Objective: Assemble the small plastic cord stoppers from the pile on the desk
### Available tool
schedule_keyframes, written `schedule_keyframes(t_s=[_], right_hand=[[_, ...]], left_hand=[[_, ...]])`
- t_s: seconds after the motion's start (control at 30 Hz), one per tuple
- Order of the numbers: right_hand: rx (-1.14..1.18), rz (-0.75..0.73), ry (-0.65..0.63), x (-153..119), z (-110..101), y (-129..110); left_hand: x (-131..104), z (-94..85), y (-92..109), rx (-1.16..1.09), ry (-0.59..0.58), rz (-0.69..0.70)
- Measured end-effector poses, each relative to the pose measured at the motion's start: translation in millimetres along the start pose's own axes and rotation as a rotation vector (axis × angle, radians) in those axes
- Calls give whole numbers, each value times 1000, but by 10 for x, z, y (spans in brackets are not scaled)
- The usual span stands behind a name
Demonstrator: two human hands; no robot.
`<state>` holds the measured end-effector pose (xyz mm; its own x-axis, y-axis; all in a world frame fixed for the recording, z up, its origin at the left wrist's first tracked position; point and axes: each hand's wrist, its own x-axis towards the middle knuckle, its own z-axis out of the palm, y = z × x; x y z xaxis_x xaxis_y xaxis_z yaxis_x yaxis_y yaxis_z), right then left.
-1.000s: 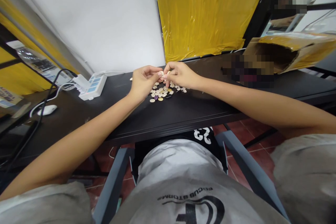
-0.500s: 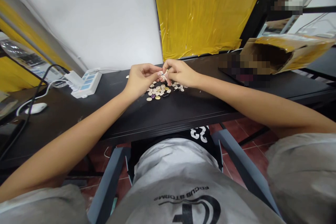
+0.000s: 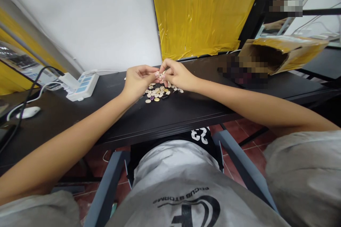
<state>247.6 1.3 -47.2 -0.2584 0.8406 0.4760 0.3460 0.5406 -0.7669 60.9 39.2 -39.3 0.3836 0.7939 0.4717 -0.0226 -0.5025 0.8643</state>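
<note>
Over the black desk (image 3: 181, 108), my left hand (image 3: 136, 81) and my right hand (image 3: 179, 74) meet fingertip to fingertip. Both are closed in a pinch at small pale bits between them. Fingers cover most of these bits, so their kind is unclear. Just below the hands lies a loose pile of small oval, button-like pieces (image 3: 157, 94), mostly cream, with a few yellow, purple and black ones. Smaller whitish pieces (image 3: 179, 90) are scattered under my right hand.
To the left stand a white power strip (image 3: 83, 87) with a plugged-in adapter, a white mouse (image 3: 28, 112) and a water bottle (image 3: 20, 60). At the right, an opened cardboard box (image 3: 301, 55) lies on its side. Chair armrests flank my body.
The whole scene has shifted slightly left in view. My hands stay together over the pile, with the fingertips a little closer around the pale bits.
</note>
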Motion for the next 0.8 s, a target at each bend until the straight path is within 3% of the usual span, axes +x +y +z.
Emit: schedule_keyframes(t_s=[0.4, 0.6, 0.8], right_hand=[[57, 153, 109, 5, 116, -121], [128, 251, 147, 4, 153, -201], [182, 274, 171, 13, 157, -250]], left_hand=[[12, 100, -75, -198, 157, -74], [32, 100, -103, -226, 158, -118], [29, 99, -82, -204, 143, -77]])
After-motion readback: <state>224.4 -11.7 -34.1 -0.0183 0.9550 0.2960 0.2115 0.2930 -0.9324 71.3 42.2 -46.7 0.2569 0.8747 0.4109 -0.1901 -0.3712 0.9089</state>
